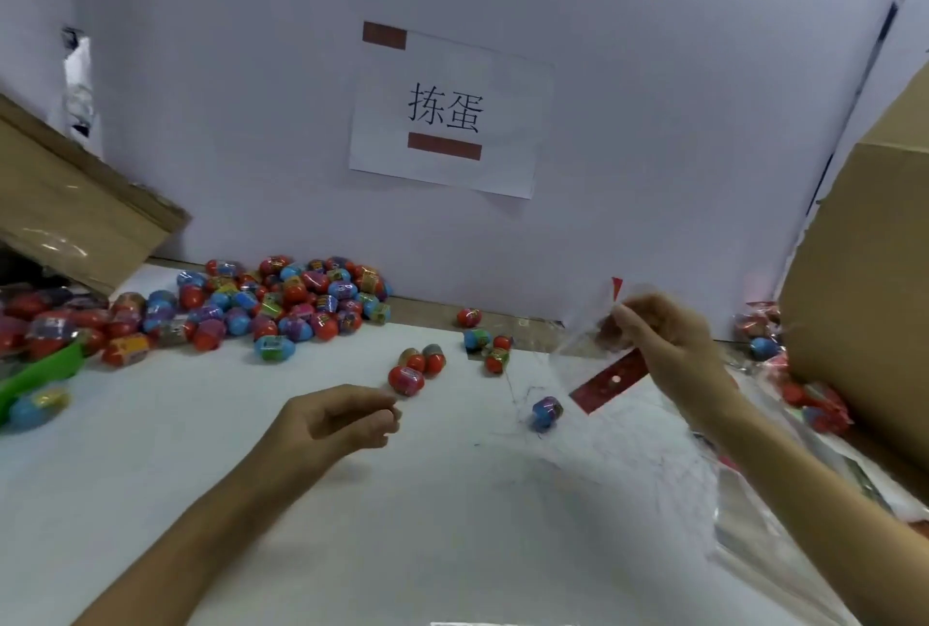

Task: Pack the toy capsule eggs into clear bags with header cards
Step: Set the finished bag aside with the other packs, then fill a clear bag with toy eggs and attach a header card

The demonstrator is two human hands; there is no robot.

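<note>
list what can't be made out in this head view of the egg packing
- Whether the clear bag in the right hand already holds eggs: film is blurred and see-through.
- Print on the red header card: too small.
- Whether the left hand pinches anything: curled fingers hide it.
- Contents of the cardboard box: cut off by the right edge.

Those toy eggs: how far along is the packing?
Early to midway, I'd guess. Filled bags lie by the cardboard box on the right. The right hand pinches a clear bag with a red header card; the left hand holds nothing. A big egg pile is left.
</note>
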